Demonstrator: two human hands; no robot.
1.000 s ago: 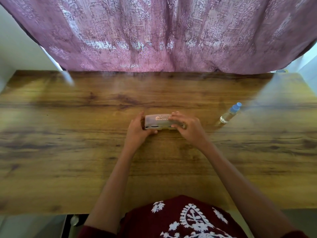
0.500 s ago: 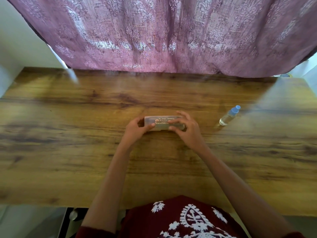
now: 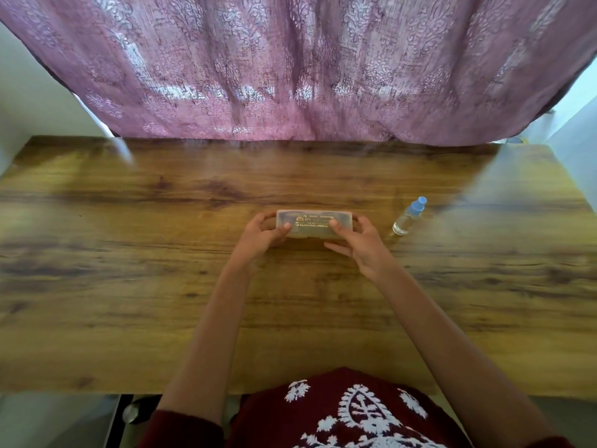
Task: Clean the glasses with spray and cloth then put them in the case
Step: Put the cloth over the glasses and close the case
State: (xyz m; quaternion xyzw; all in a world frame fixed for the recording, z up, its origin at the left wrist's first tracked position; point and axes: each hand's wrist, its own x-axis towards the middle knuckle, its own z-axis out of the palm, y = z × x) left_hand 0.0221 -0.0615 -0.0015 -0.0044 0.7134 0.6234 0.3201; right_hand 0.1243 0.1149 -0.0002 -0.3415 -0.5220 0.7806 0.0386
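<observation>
Since a second ago, my right hand (image 3: pixel 360 242) has slid off the top of the case (image 3: pixel 312 222) to its right end, so the printed lid now faces up at me. There is one case, a cloudy see-through box with orange lettering and its lid down. What lies inside I cannot make out through the plastic. It sits at the middle of the bench (image 3: pixel 129 302), long side running from 9 to 3 o'clock. I cannot tell whether its underside rests on the wood or hangs just above it.

Both of my hands are clamped on the case, one at each end. My left hand (image 3: pixel 260 236) curls round the 9 o'clock end with the thumb pressed on the lid. My right hand grips the 3 o'clock end, thumb on the lid and forefinger hooked round the far corner. Its other fingers are stretched along the near edge.

One spray bottle (image 3: pixel 407 218), clear with a blue cap, stands near the case at its 3 o'clock, apart from my right hand. At 12 o'clock a mauve patterned curtain (image 3: pixel 290 76) hangs down to the far edge of the bench. At 6 o'clock is my maroon top (image 3: pixel 339 415) with white embroidery.
</observation>
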